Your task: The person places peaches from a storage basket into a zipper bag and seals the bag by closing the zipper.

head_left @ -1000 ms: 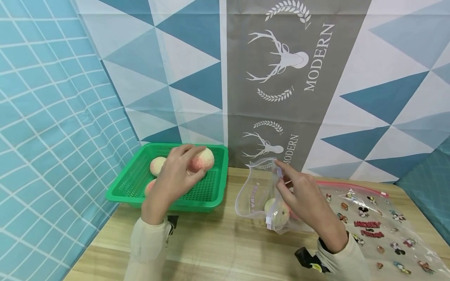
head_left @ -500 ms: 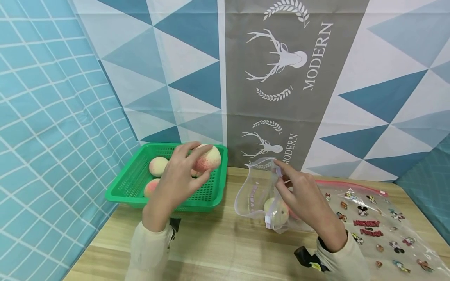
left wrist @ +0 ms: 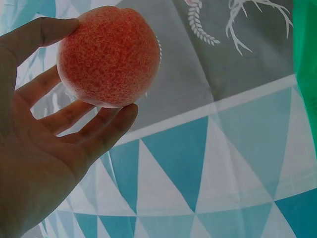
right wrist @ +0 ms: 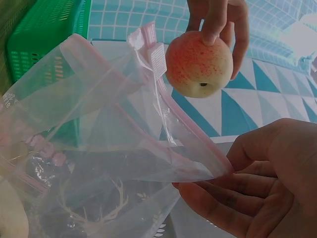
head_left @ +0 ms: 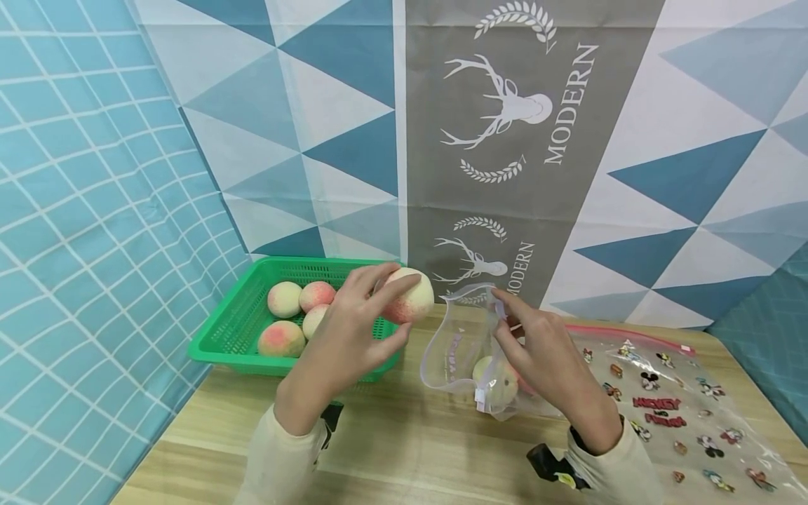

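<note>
The left hand (head_left: 347,330) pinches a round peach (head_left: 414,297), cream with a speckled red blush; the right hand (head_left: 546,354) pinches a clear bag (head_left: 451,361) by its edge.

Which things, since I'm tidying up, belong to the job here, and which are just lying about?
In the job:
held peach
basket peaches
basket
small bag
bagged fruit

Apparently lying about:
Mickey bag, flat on the table

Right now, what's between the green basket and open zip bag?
In the head view, the peach held by the left hand; nearer the camera, a strip of wooden tabletop.
</note>
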A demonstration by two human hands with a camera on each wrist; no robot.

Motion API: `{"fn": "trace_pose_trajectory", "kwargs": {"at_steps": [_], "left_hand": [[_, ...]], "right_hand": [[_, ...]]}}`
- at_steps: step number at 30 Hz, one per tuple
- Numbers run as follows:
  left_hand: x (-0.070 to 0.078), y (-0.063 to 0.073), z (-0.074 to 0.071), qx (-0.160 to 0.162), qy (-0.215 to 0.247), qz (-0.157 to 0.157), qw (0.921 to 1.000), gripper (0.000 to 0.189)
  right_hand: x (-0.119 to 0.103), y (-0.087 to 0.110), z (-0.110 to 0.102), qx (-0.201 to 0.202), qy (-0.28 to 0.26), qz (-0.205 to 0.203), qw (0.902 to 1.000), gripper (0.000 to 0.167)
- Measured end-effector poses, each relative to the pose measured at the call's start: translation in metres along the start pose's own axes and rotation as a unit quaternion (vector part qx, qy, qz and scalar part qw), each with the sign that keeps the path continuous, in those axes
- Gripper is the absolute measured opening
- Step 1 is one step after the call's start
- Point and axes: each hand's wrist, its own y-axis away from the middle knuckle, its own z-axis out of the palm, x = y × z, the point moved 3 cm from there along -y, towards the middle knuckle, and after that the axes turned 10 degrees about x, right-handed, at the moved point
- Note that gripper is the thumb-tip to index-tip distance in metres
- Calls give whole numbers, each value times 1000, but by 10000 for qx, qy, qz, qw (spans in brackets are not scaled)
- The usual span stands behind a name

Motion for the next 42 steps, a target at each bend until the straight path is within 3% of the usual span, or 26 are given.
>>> {"fn": "trace_pose_trajectory", "kwargs": {"at_steps": [10, 23, 34, 42], "left_hand": [[14, 0, 7, -71, -56, 291, 9995, 54], [35, 4, 38, -387, 164, 647, 9970, 50], [33, 9, 63, -682, -48, 766, 9947, 48], [27, 13, 75, -875, -549, 708, 9921, 51]], "right_hand": [[0, 0, 0, -25, 29, 2, 10000, 42], [0, 0, 0, 52, 21, -184, 9998, 42], [2, 1, -2, 131, -78, -202, 9997, 41], [2, 0, -2, 162, -146, -206, 9996, 41]]}}
